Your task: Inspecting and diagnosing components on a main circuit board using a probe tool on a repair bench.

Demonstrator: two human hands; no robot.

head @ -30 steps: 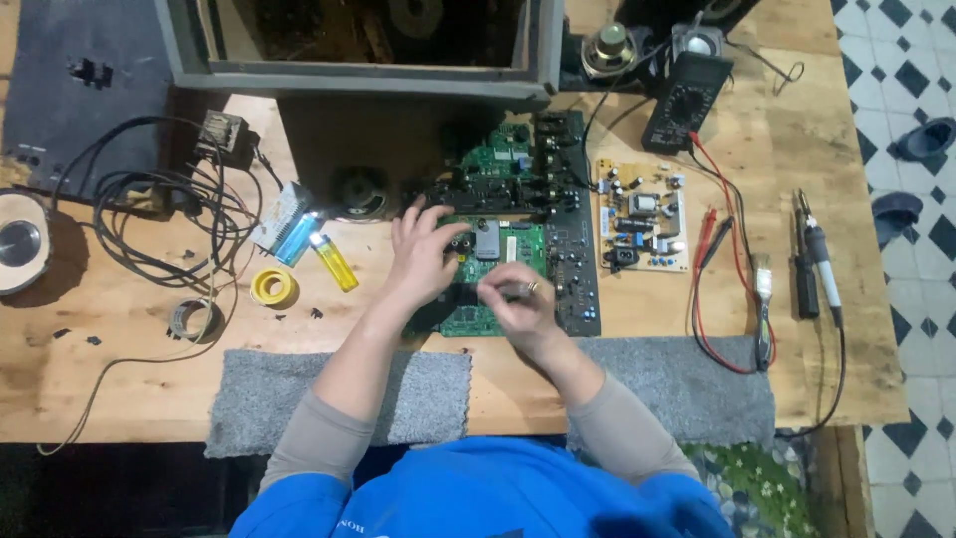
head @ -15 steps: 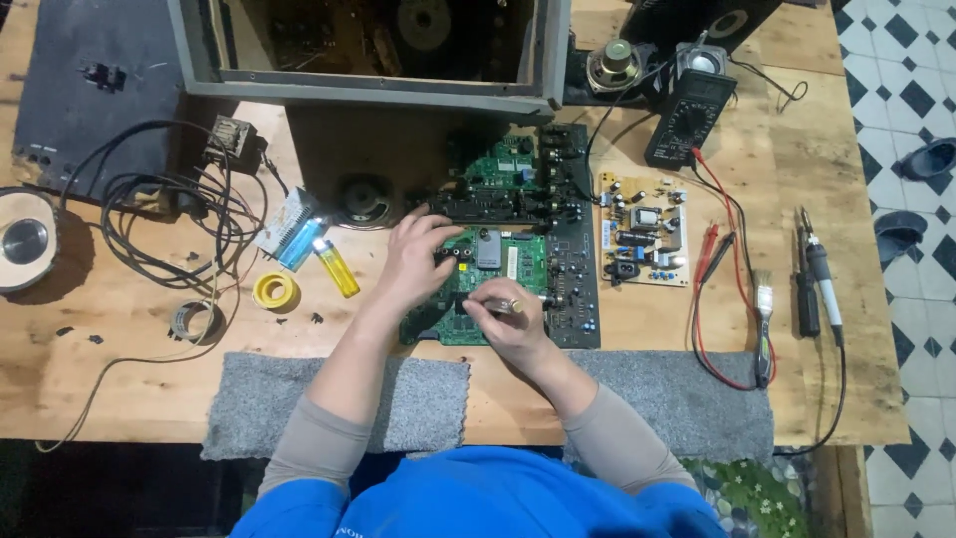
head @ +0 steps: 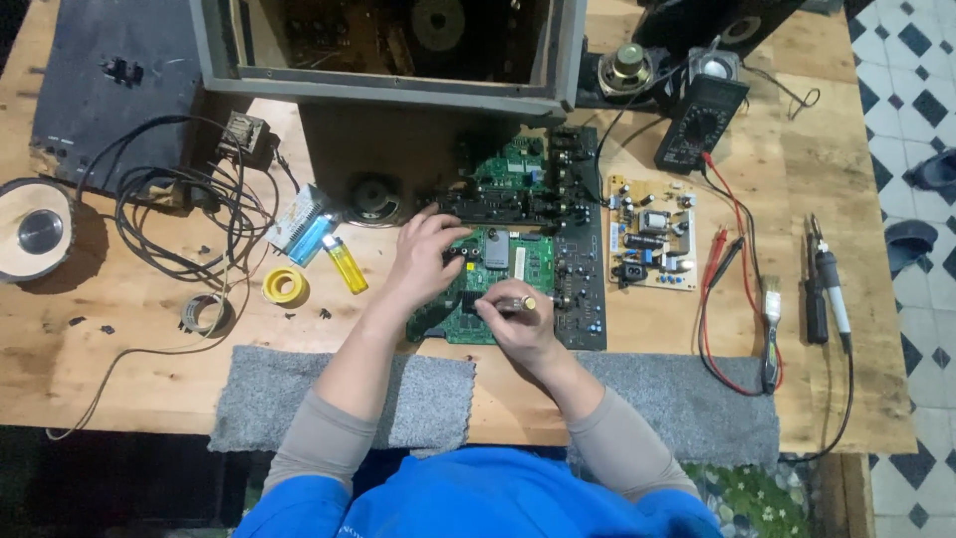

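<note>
While my left hand [head: 426,251] presses flat on the green circuit board [head: 498,274], my right hand [head: 516,321] pinches a small screwdriver [head: 513,303] there; mid-fastening, I judge; next calls for a steady tip.

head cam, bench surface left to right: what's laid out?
Round speaker → black cable tangle → yellow tape roll → yellow lighter → left hand → right hand → tan circuit board → brush → soldering iron.

Two circuit boards [head: 503,269] [head: 652,234]; two lighters [head: 347,264] [head: 311,239]; one multimeter [head: 700,120]; one brush [head: 771,334]
</note>
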